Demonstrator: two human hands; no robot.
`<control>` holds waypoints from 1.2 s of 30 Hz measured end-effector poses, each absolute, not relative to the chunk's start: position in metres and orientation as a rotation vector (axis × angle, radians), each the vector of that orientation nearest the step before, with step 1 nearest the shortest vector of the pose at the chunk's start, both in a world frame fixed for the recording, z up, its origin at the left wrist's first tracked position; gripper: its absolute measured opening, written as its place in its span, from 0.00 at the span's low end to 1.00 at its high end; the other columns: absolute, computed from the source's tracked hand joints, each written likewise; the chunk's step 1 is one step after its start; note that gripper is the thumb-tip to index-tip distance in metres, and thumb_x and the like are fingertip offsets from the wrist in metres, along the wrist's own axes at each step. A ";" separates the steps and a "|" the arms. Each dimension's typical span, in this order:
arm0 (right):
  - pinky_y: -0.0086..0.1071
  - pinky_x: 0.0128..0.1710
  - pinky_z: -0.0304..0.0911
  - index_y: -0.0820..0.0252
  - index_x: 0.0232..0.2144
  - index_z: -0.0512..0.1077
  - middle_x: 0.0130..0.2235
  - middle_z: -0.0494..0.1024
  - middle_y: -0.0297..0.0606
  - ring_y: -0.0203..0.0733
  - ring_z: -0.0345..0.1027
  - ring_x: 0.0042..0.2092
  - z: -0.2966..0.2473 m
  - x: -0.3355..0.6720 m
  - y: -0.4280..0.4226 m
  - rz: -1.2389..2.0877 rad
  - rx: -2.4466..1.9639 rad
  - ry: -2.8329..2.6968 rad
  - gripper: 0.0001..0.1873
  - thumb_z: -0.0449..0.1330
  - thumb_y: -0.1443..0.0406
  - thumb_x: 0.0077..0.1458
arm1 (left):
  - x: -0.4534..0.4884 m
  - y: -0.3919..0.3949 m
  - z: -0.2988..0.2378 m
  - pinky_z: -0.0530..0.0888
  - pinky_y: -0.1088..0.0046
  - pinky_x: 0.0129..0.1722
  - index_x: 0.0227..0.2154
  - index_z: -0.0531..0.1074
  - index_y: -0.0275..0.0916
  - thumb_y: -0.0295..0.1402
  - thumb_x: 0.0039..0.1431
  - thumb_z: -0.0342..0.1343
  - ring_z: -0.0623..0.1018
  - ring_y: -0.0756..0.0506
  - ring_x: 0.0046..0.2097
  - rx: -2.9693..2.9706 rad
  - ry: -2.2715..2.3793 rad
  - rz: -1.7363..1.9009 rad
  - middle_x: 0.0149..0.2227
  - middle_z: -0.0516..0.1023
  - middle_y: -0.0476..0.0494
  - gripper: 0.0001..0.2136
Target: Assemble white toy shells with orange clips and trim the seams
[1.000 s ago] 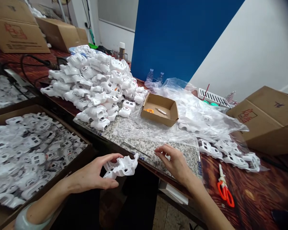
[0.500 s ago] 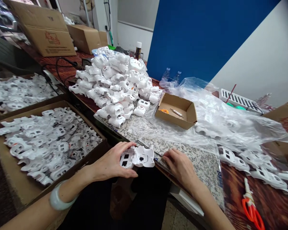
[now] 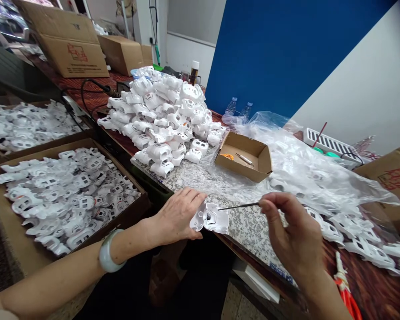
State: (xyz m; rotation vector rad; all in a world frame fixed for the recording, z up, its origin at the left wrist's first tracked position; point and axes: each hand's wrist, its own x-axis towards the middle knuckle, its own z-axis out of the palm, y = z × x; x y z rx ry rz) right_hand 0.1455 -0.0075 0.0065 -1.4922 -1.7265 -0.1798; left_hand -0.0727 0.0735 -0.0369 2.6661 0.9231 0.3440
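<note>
My left hand (image 3: 179, 214) rests at the near edge of a speckled granite slab (image 3: 253, 231) and holds a white moulded plastic part (image 3: 213, 218) by its left side. My right hand (image 3: 294, 231) pinches a thin dark metal pick (image 3: 239, 206) between finger and thumb. Its tip points at the white part and sits very close to it, though contact is hard to tell. A pale bangle (image 3: 110, 251) circles my left wrist.
A large heap of white parts (image 3: 163, 120) stands on the slab's far side. Cardboard boxes of parts (image 3: 66, 195) lie to the left. A small cardboard tray (image 3: 243, 156), a clear plastic bag (image 3: 320, 173) and orange scissors (image 3: 346, 291) lie to the right.
My right hand has lifted the thin pick from the slab and moved right. My left hand has turned the white part, and its square openings no longer face up.
</note>
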 end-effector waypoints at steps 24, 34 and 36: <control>0.31 0.32 0.59 0.60 0.32 0.63 0.29 0.69 0.36 0.37 0.63 0.31 -0.007 0.101 0.019 -0.226 -1.265 -2.208 0.04 0.51 0.68 0.61 | -0.071 0.073 -0.025 0.67 0.60 0.48 0.50 0.62 0.32 0.39 0.38 0.68 0.67 0.38 0.48 2.672 0.938 0.350 0.47 0.69 0.38 0.35; 0.26 0.31 0.58 0.59 0.34 0.64 0.29 0.69 0.32 0.32 0.64 0.30 0.028 0.114 0.001 -0.255 -1.313 -2.030 0.02 0.55 0.69 0.59 | -0.072 0.080 -0.033 0.66 0.58 0.50 0.51 0.61 0.30 0.39 0.38 0.68 0.66 0.36 0.50 2.640 1.005 0.388 0.49 0.69 0.35 0.36; 0.26 0.31 0.58 0.58 0.34 0.64 0.29 0.69 0.32 0.33 0.64 0.30 0.022 0.113 0.002 -0.214 -1.322 -2.036 0.02 0.55 0.69 0.59 | -0.072 0.080 -0.032 0.66 0.58 0.50 0.51 0.61 0.31 0.39 0.39 0.67 0.66 0.36 0.50 2.636 1.001 0.399 0.49 0.69 0.35 0.36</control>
